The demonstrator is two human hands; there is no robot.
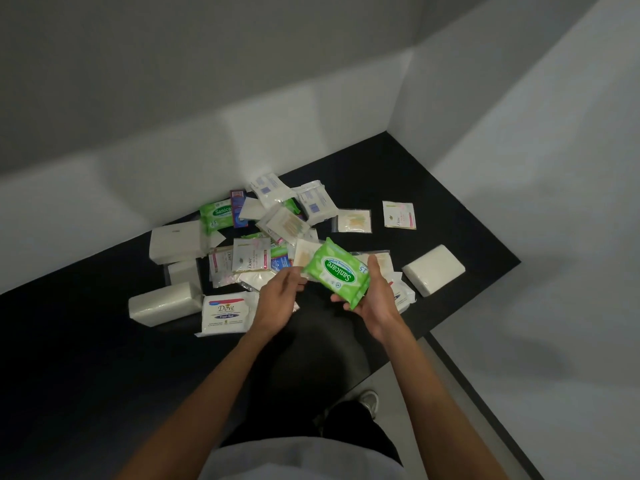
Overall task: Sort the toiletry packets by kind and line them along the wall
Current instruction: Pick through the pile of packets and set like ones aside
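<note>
A green Sanicare wipes pack (337,273) is held above the black table (104,358). My right hand (375,299) grips its right end, and my left hand (282,296) touches its left edge with the fingertips. Behind it lies a loose pile of packets: a second green Sanicare pack (216,214), a white Dove wipes pack (227,311), Dove sachets (251,259), white tissue packs (175,242) and clear bags of cotton buds (285,223). The white wall (173,161) runs behind the pile.
A white tissue pack (433,269) lies alone at the right, near the table's right edge. A Dove sachet (399,215) and a clear bag (354,220) lie apart at the back right. Another tissue pack (162,304) sits at the left. Floor and my shoe (369,401) show below.
</note>
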